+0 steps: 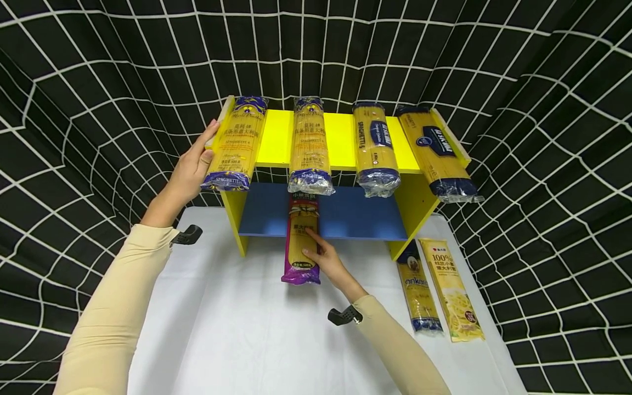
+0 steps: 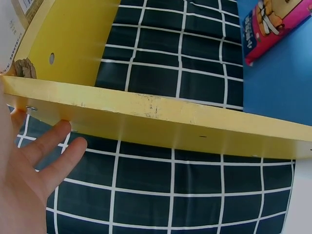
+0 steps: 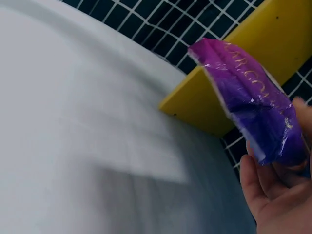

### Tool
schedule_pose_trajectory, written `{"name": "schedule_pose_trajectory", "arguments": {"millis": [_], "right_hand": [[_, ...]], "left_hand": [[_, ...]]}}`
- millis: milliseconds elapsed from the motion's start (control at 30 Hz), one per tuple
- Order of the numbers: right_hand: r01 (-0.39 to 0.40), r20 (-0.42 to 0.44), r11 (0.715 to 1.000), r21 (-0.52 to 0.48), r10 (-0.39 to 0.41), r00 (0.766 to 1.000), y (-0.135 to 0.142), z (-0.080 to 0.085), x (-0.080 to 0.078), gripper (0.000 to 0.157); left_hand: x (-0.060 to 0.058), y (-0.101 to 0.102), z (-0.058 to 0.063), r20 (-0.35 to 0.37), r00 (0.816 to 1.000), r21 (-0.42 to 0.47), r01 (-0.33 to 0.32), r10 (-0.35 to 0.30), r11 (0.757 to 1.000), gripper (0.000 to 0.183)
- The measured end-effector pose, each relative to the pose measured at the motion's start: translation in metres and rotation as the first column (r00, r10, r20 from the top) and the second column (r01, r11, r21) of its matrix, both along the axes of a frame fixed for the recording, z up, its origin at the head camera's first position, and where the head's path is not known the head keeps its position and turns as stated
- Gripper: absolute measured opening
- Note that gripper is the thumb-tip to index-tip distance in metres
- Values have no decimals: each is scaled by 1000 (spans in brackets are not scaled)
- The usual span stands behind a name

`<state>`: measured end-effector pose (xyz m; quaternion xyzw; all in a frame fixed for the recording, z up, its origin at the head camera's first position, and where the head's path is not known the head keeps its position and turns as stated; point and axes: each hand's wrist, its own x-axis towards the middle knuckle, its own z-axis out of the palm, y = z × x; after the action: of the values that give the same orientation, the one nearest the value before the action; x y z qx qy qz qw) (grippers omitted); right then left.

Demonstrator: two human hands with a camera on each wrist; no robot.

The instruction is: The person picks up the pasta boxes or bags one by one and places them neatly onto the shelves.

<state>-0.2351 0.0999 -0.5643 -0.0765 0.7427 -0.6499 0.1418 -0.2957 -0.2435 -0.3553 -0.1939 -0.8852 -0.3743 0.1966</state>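
My right hand (image 1: 329, 263) grips a pink-and-purple pack of spaghetti (image 1: 298, 244) from its right side. The far end of this pack lies over the blue lower board (image 1: 355, 211), while its purple near end sticks out in front of the shelf. In the right wrist view the purple end (image 3: 253, 102) shows above curled fingers (image 3: 256, 185). My left hand (image 1: 190, 167) touches the left side panel of the yellow shelf (image 2: 146, 109), its visible fingers fairly straight against the outer face. Close beside its thumb lies a blue-ended spaghetti pack (image 1: 239, 140).
Along the yellow top board (image 1: 276, 137) lie three more spaghetti packs, one in the middle (image 1: 310, 142), one right of it (image 1: 375, 145), one at the right end (image 1: 436, 151). Two pasta packs, one blue-ended (image 1: 418, 293) and one cream (image 1: 451, 291), lie on the white table (image 1: 237, 329).
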Motion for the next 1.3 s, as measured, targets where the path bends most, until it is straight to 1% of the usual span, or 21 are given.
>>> {"name": "schedule_pose_trajectory", "arguments": {"millis": [100,167,233,367,467,533,667,767,1067,1300], "right_hand": [[-14,-33,998,66,16,999,4,-2,7,66],[-37,-57,994,98,43,997,8,-3,12,68],[-60,-80,988,140,72,994,11,-2,17,71],[-90,-98,973,213,113,989,18,-2,28,78],[-91,-97,969,231,116,988,23,-3,34,83],[-85,-110,968,238,114,987,25,-5,35,83],[-69,-146,967,247,107,983,26,-8,36,81],[-73,-155,964,256,116,981,26,-8,35,80],[-88,-130,949,303,133,983,20,-3,28,78],[-103,-146,959,264,145,979,6,-3,21,77]], "left_hand": [[0,0,-1,5,1000,4,5,-5,1000,55],[-1,0,-1,6,1000,7,9,-9,1000,55],[-1,0,-1,4,1000,9,11,-11,1000,54],[0,-1,0,1,1000,2,5,-5,1000,54],[0,-1,1,2,1000,-4,2,-2,1000,54],[-1,-1,0,0,1000,-1,5,-5,1000,55],[-1,0,1,2,1000,3,13,-13,1000,55],[0,0,1,4,1000,6,11,-11,1000,55],[0,0,0,-4,1000,12,11,-11,1000,54],[0,1,0,-3,1000,10,11,-11,1000,54]]}}
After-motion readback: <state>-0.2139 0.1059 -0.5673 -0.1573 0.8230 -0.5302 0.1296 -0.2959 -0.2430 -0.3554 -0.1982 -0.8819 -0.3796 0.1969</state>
